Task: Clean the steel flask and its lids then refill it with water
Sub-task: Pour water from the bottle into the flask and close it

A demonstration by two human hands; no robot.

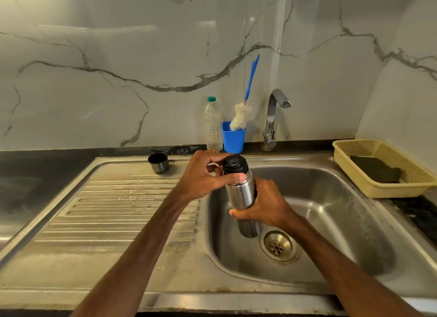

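One wide sink (331, 222) frames this step, and its basin is the right place for it, since whatever drips from the neck falls toward the drain rather than onto the ribbed drainboard (106, 210). The steel flask (241, 193) is held in the air above the basin's left side, nearly upright with its top leaning slightly away. The right hand (267, 205) is wrapped round the lower body, fingers curled behind and thumb across the front. This looks like the anchoring grip, and it should stay firm and low so the flask does not turn with the cap. The left hand (201, 177) is clasped on the black stopper (234, 164), fingers curled over its top and thumb lying across the neck just beneath. That reads as a twist of the inner lid, though the direction cannot be told. Turning from the wrist with the flask kept upright should work best, as wet steel may slip. The cup lid (158, 161) stands mouth-up at the back of the drainboard, well apart. The bottle brush (240, 117) waits in its blue cup (233, 139) beside the tap (274, 118).
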